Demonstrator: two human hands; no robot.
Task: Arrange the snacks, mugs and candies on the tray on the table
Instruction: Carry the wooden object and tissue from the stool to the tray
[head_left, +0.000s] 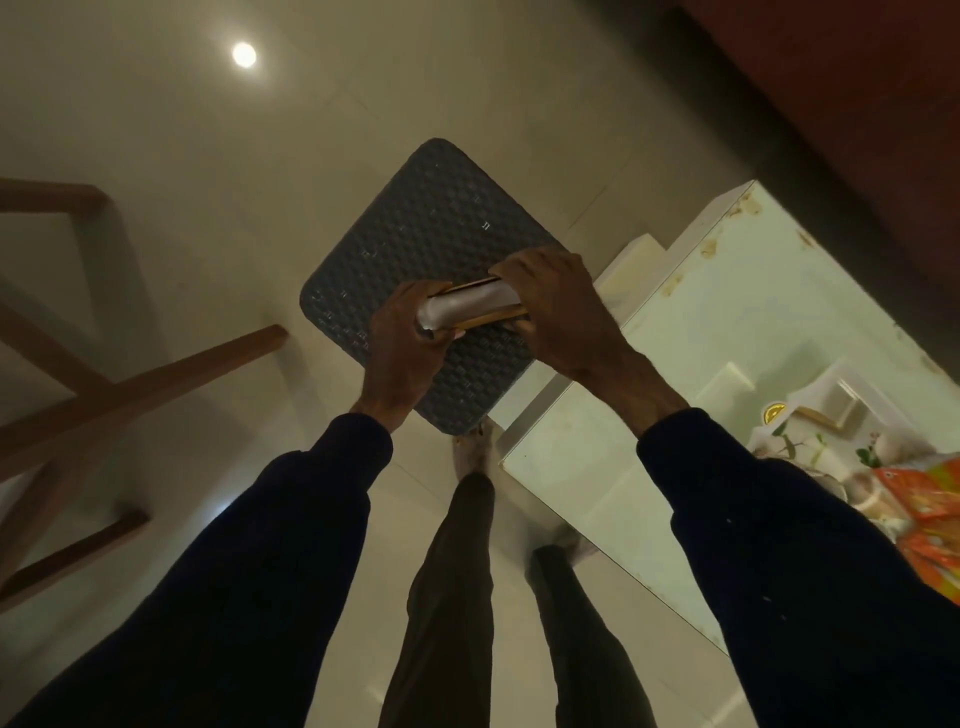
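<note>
Both hands grip a narrow silvery packet with golden-brown edges, held level above a dark woven stool. My left hand is closed around its left end and my right hand around its right end. I cannot tell what the packet holds. On the white table at the right edge lie orange snack packets and a white floral mug, partly hidden behind my right sleeve. No tray is clearly visible.
The stool stands on a pale glossy tiled floor, right beside the table's corner. Wooden furniture legs cross the left side. A dark red-brown cabinet fills the top right. My legs and a foot are below the stool.
</note>
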